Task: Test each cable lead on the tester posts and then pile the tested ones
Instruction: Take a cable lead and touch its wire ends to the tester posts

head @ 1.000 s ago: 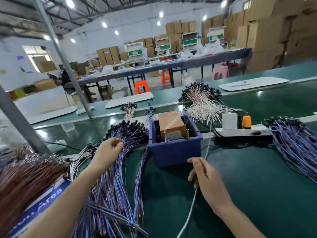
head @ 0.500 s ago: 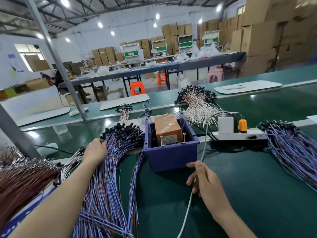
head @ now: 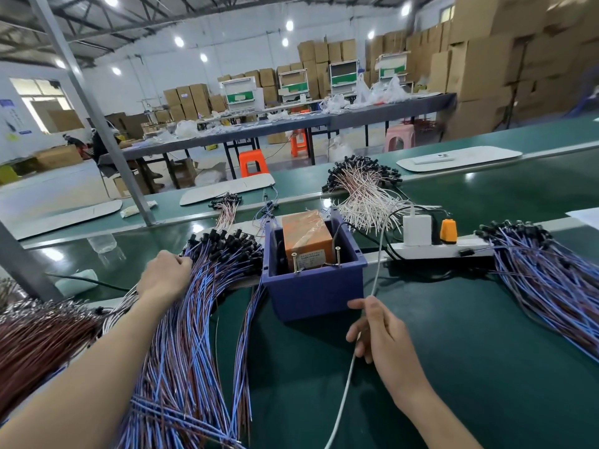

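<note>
- tabletop (head: 486, 335) dark green with a glossy sheen;
- bin (head: 314, 296) deep blue; tester box (head: 306, 233) inside it orange under shiny tape, with a pale label; its two posts (head: 295, 262) pale metallic;
- left pile of leads (head: 194, 319) blue and reddish-brown, with black connectors; right pile of leads (head: 551, 286) the same colours;
- far pile of leads (head: 359, 196) white and pale pink, with black connectors;
- wire bundle (head: 39, 345) at the far left dark red-brown;
- power strip (head: 444, 251), charger (head: 417, 230) and cable (head: 376, 273) white; plug (head: 448, 231) orange.

No text legible anywhere, white label (head: 310, 256) on the near face of the orange tester box (head: 304, 230) printed too small to read, blue notices (head: 5, 103) on the far left wall blurred, stickers on far cartons (head: 191, 98) unreadable
</note>
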`<state>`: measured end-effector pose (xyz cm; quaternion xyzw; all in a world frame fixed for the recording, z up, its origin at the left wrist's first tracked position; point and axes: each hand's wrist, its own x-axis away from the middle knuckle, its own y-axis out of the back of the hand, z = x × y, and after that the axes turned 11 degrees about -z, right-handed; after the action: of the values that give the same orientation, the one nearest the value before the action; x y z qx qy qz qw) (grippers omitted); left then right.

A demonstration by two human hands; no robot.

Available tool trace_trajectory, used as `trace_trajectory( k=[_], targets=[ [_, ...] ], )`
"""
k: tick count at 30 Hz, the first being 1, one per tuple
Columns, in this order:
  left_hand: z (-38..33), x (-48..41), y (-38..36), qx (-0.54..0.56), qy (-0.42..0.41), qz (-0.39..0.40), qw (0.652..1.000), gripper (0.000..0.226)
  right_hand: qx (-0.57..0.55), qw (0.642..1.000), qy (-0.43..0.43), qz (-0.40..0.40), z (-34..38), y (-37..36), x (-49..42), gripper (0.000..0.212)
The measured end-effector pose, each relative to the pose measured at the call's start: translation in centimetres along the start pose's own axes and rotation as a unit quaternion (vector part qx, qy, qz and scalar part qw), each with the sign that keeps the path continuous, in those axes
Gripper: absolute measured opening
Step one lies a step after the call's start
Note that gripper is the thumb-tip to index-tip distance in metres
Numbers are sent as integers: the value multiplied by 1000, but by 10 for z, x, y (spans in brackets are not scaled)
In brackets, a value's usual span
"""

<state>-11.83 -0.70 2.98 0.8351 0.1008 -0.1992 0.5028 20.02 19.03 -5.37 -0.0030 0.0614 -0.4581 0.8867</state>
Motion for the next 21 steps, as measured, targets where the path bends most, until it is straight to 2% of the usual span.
trace_trajectory(
  k=[5, 8, 10, 13, 15, 18, 19, 21],
  targets=[
    [-2, -8, 11, 40, 15, -20, 999, 23, -15, 1000, -7, -6, 1, 1, -1, 45],
    [-6, -15, 17, 119, 54, -31, 991, 33, -19, 1000, -8, -9, 1, 1, -1, 44],
    [-9, -24, 22, 219, 100, -20, 970, 38, -21, 1000, -8, -9, 1, 1, -1, 43],
    [-15, -32, 28, 358, 147, 19, 922, 38, -22, 1000, -9, -11, 3, 2, 0, 42],
    [-14, -27, 27, 340, 145, 77, 926, 37, -24, 1000, -11, -11, 4, 2, 0, 42],
    [-7, -9, 16, 212, 116, 188, 952, 28, -28, 999, -14, -10, 5, 3, 1, 42],
    [-5, -4, 12, 174, 97, 201, 959, 25, -28, 999, -15, -11, 5, 3, 1, 42],
    [-3, -2, 7, 107, 35, 162, 980, 26, -25, 999, -18, -12, 5, 2, 1, 41]
  ],
)
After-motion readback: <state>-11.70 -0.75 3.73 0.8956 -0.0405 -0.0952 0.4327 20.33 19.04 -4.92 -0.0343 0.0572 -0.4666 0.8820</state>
